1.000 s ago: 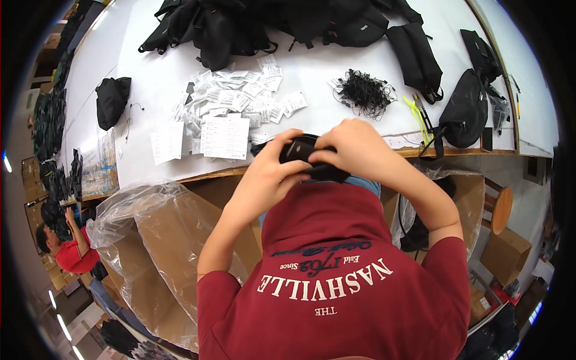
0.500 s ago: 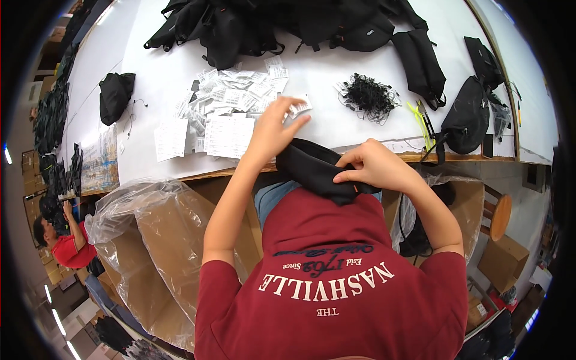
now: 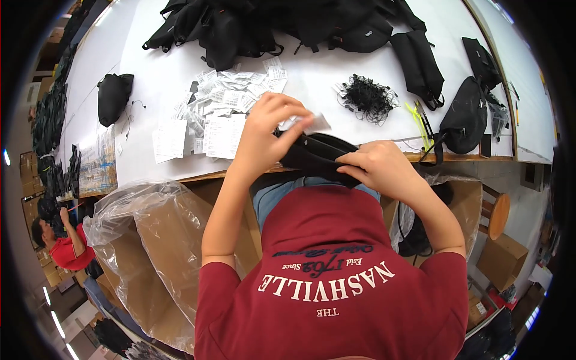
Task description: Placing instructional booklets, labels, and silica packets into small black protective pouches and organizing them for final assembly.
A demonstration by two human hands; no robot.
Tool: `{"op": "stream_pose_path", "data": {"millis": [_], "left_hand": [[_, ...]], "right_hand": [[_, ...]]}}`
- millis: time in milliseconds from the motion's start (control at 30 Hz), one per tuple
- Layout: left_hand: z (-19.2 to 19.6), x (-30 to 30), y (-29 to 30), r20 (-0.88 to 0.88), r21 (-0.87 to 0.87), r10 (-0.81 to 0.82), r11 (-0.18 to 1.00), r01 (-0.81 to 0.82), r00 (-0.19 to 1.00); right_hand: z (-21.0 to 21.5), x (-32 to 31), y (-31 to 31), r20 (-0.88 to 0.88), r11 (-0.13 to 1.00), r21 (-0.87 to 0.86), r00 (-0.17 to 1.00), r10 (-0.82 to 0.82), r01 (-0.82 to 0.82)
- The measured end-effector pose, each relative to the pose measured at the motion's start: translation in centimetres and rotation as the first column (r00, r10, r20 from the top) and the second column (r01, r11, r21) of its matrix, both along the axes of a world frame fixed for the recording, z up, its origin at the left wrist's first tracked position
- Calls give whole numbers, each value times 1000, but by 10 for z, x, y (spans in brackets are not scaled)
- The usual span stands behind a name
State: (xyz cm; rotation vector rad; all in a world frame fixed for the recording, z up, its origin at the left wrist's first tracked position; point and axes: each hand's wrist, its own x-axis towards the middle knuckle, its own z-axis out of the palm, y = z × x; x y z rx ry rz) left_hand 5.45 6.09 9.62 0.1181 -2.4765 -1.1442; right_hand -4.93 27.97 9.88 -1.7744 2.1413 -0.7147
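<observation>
The left hand (image 3: pixel 267 129), wrist bent, pinches a small white packet (image 3: pixel 315 124) at frame centre. The right hand (image 3: pixel 375 168) clamps the black pouch (image 3: pixel 312 153) just below, over the white worktop's (image 3: pixel 150 90) edge.

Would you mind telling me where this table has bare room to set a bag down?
Bare white table lies between the lone black pouch and the pile of small packets. Another patch sits right of the black cord tangle. The far edge is crowded with black bags.
</observation>
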Motion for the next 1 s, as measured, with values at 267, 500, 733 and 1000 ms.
{"op": "stream_pose_path", "data": {"millis": [267,500,733,1000], "left_hand": [[2,32,8,113,-191,4,981,18,994],[-6,39,11,74,-305,52,952,-27,996],[-3,47,10,21,-367,104,926,-89,994],[-42,43,14,72,-309,164,941,-134,984]], "right_hand": [[8,-4,-9,-153,982,-186,987,-43,14],[8,2,-13,-199,953,-301,979,-34,-28],[-4,0,-13,-47,970,-233,995,-84,71],[-48,1,-18,-7,995,-71,998,-68,67]]}}
